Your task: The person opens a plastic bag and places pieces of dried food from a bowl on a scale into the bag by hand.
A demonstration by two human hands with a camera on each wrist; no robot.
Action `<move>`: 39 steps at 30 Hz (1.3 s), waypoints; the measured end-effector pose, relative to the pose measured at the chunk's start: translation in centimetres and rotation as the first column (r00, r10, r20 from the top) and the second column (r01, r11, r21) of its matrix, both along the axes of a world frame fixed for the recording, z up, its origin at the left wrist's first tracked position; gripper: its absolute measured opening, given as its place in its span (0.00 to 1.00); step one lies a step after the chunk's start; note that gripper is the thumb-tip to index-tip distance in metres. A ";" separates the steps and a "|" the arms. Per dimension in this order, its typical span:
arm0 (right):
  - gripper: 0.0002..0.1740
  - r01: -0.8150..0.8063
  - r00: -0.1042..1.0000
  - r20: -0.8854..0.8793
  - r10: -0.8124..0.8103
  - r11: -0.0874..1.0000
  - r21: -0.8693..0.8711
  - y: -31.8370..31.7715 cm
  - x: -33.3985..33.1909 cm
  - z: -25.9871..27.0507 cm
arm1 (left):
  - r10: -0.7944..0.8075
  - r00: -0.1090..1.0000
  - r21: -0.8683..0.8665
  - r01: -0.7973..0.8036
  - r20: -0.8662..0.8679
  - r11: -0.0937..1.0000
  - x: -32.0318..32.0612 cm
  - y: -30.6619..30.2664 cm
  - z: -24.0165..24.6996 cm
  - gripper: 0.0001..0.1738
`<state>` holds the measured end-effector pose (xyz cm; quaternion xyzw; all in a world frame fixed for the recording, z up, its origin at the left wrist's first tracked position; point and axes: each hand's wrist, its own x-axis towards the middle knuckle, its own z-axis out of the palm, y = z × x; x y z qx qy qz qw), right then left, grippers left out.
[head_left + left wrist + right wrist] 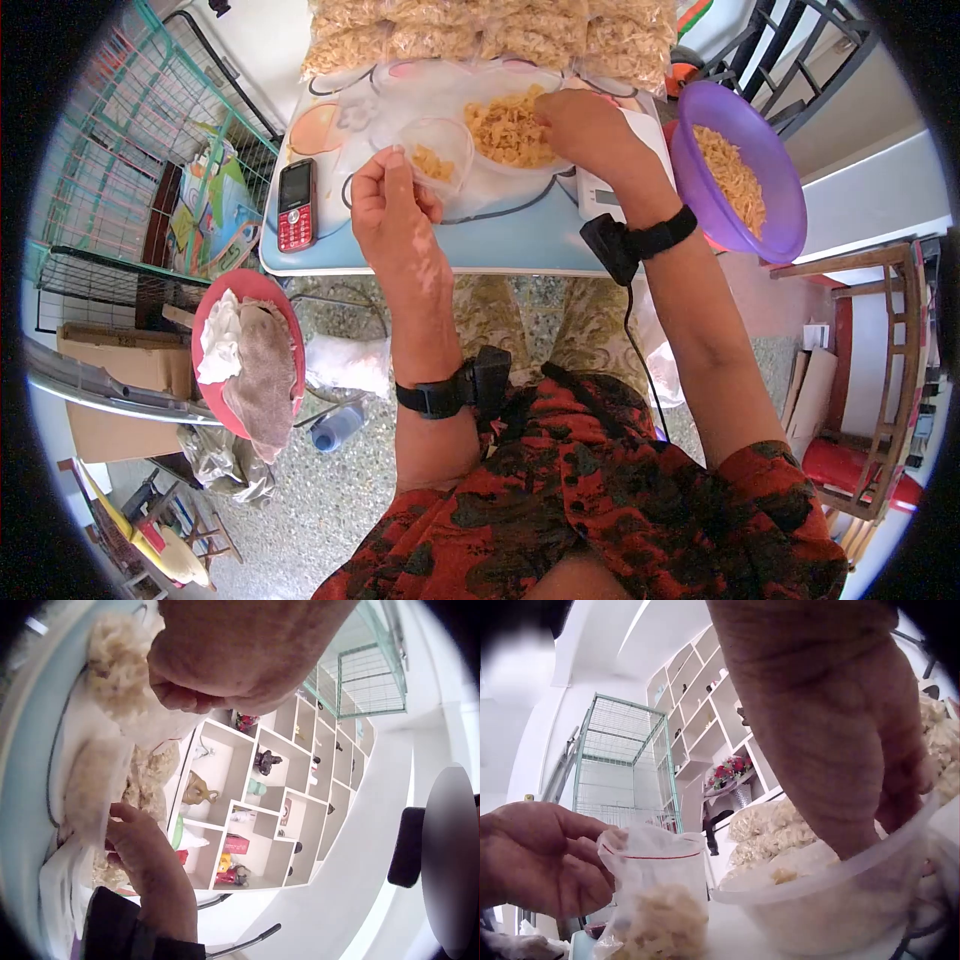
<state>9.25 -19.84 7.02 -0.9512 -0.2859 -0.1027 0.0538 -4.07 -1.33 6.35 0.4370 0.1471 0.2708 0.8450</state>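
Observation:
In the head view, my left hand (pixel 395 205) pinches the upper edge of a clear zip bag (pixel 660 859) between thumb and fingers. The bag's mouth gapes, and some dried yellow pieces (pixel 664 919) lie in its lower part; a red line runs along its top. To its right stands a translucent plastic bowl (pixel 810 900) holding more dried yellow pieces (pixel 505 130). My right hand (pixel 595 135) reaches down over the bowl's right side, fingers bent in among the pieces. The bowl wall and contents hide its fingertips, so I cannot tell whether they grip any.
Filled clear bags (pixel 430 40) are stacked along the table's back. A white scale (pixel 597 200) lies under my right wrist. Beyond it, a purple basin (pixel 790 200) holds more yellow pieces. A red phone (pixel 296 208) lies at left, near a red stool (pixel 210 395) bearing cloths.

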 end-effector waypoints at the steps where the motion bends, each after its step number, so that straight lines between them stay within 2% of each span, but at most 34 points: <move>1: 0.12 -0.017 1.000 0.026 0.016 0.999 0.042 -0.3 -0.2 0.3 | 0.001 1.000 0.001 -0.001 0.002 1.000 0.1 -0.1 -0.1 0.10; 5: 0.11 -0.055 0.995 0.095 0.034 0.973 0.226 -1.4 0.6 0.5 | -0.010 1.000 -0.012 0.010 0.008 1.000 0.3 -0.1 -0.4 0.10; 8: 0.10 -0.020 0.993 -0.094 0.075 0.871 0.491 -1.3 0.5 1.5 | 0.000 1.000 -0.003 0.000 -0.018 1.000 0.3 -0.2 -0.3 0.10; 11: 0.15 0.151 0.953 -0.295 0.069 0.737 0.659 -0.6 -0.2 1.9 | 0.024 1.000 -0.011 -0.024 -0.020 1.000 0.2 -0.5 0.2 0.10; 14: 0.16 0.157 0.942 -0.323 0.088 0.735 0.660 -0.6 -0.2 1.5 | 0.009 1.000 -0.030 -0.009 0.003 1.000 0.0 -0.6 0.5 0.10; 17: 0.14 0.190 0.933 -0.345 0.098 0.680 0.708 -0.3 -0.8 1.2 | -0.039 0.997 -0.053 0.043 0.066 0.998 -0.2 -0.4 0.5 0.09; 20: 0.16 0.347 0.854 -0.495 0.156 0.537 0.769 0.3 -1.2 1.4 | -0.063 0.989 -0.088 0.076 0.132 0.993 -0.1 -0.4 0.7 0.09; 23: 0.16 0.437 0.788 -0.529 0.316 0.319 0.841 0.7 -1.6 1.3 | -0.078 0.997 -0.119 0.081 0.023 0.990 0.0 -0.8 0.4 0.10; 26: 0.15 0.225 0.914 -0.368 0.173 0.539 0.812 0.1 -0.9 -0.2 | -0.083 0.996 -0.086 0.082 -0.011 0.993 -0.2 -0.9 -0.1 0.11; 29: 0.12 0.151 0.959 -0.269 0.090 0.641 0.753 -0.1 -1.5 0.2 | -0.082 0.997 -0.084 0.082 0.002 0.993 -0.4 -0.8 0.0 0.11; 32: 0.13 0.030 0.988 -0.122 0.090 0.674 0.738 -0.1 -1.4 -0.6 | -0.089 0.994 -0.047 0.086 -0.065 0.995 -0.6 -0.9 0.5 0.12; 35: 0.14 -0.053 0.996 -0.016 0.088 0.726 0.686 0.0 -2.7 0.5 | -0.112 0.992 -0.049 0.110 -0.053 0.993 -0.7 -1.0 0.1 0.13; 39: 0.21 -0.024 0.997 -0.039 0.065 0.760 0.649 -0.5 -3.0 0.3 | -0.141 0.987 -0.057 0.137 -0.074 0.989 -0.9 -0.7 -0.8 0.15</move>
